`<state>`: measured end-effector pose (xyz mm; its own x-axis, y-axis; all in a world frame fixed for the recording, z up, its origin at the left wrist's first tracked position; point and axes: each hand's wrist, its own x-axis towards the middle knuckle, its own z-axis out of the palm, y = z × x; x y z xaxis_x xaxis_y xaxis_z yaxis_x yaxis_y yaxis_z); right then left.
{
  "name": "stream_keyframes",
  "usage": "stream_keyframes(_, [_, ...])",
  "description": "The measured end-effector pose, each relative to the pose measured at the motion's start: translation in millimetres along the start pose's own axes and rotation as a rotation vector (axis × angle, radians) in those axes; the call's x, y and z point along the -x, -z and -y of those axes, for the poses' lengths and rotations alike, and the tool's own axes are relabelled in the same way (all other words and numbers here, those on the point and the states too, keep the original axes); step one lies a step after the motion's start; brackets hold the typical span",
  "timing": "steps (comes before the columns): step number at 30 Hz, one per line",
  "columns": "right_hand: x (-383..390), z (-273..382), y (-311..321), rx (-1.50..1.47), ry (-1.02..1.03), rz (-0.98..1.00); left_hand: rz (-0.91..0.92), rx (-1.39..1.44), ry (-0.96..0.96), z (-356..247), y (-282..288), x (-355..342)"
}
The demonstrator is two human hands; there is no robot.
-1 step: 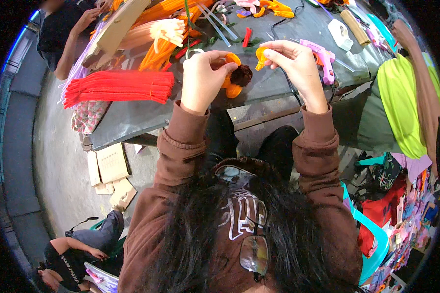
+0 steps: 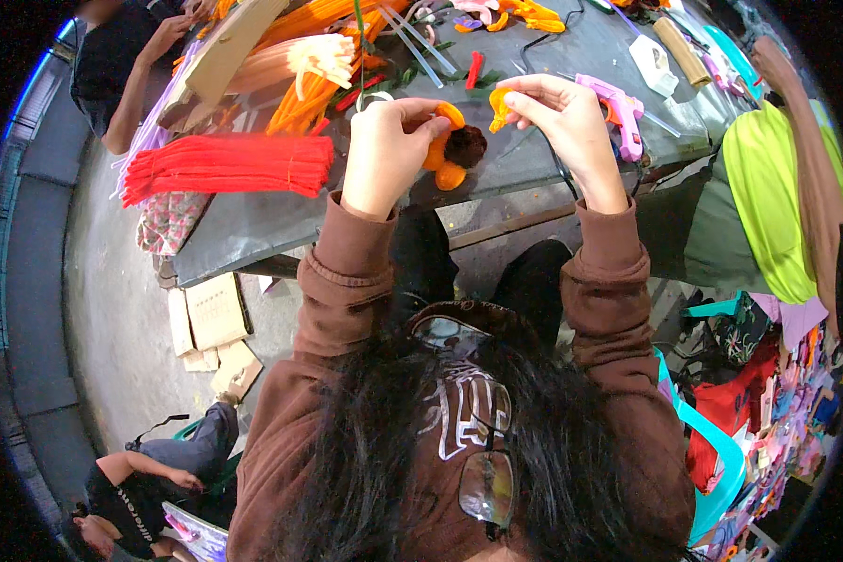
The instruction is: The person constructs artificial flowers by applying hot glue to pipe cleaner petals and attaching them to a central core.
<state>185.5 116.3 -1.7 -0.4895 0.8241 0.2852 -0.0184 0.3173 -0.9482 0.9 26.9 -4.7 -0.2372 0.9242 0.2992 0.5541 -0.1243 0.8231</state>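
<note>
Between the thumb and fingers of my left hand (image 2: pixel 389 145) is a partly built fuzzy flower, its dark brown centre (image 2: pixel 465 146) facing right with orange petals (image 2: pixel 451 176) along one side. My right hand (image 2: pixel 567 117) pinches a separate small orange petal (image 2: pixel 499 110), looped and apart from the flower. Both hands are raised over the near edge of the grey table (image 2: pixel 244 229). A purple glue gun (image 2: pixel 628 117) lies just right of my right hand. Left of my left hand rests a thick bundle of red pipe cleaners (image 2: pixel 229 167).
Orange pipe cleaners (image 2: pixel 300 110), a pale peach bundle (image 2: pixel 290 66) and a wooden piece (image 2: pixel 225 56) crowd the far left. Clear glue sticks (image 2: pixel 417 47) lie beyond my hands. A white holder (image 2: pixel 653 66) stands far right. Other people sit around; cardboard (image 2: pixel 217 309) lies on the floor.
The flower in my left hand has tilted slightly and its lower petal has shifted a little right. My right hand keeps its pinch on the small petal.
</note>
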Motion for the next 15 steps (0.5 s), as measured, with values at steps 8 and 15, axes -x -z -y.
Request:
stream_keyframes(8, [-7.8,-7.4,-2.6,0.044,-0.015,0.022,0.148,0.113,0.075,10.5,9.3,-8.0])
stream_keyframes(15, [-10.2,-11.1,-3.1,0.102,-0.029,0.048,0.153,0.051,0.035,9.1,7.8,-10.5])
